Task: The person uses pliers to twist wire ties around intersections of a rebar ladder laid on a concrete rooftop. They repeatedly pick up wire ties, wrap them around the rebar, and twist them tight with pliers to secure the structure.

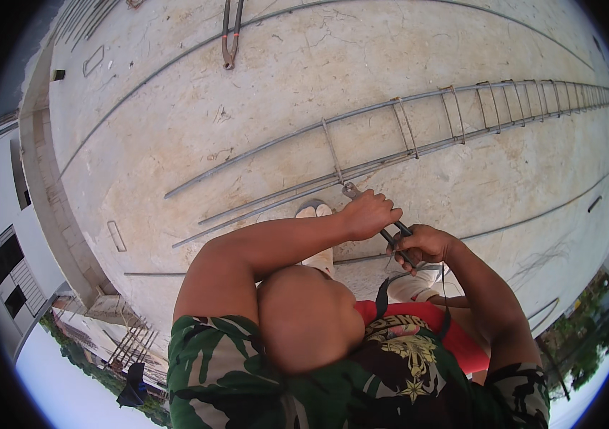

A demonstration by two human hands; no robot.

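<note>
Steel rebar cage (434,147) lies on the pale concrete slab (276,93), its long bars running from L of ctr out to far R, w/ thin stirrups tied across btwn them. From my end I see both bare hands on one pair of pincers (350,190), at ctr, just below the last stirrup (332,150) on the L. Tool's head is up at that stirrup's lower corner, right by the lower bars; can't tell if the jaws bite anything. L hand (366,213) is nearer the head: fingers curled tight around the tool, no gap I can make out. R hand (424,245) is lower & further R, fingers bent around the dark handles nr their ends, which sit close together. Shoes (315,208) show under the L forearm. Up top I've got bolt cutters (229,56) w/ dark handles & red bands, well apart from the hands. Loose bar (153,274) lies lower L on the slab; camo shirt (233,365) fills the bottom of my view.
</note>
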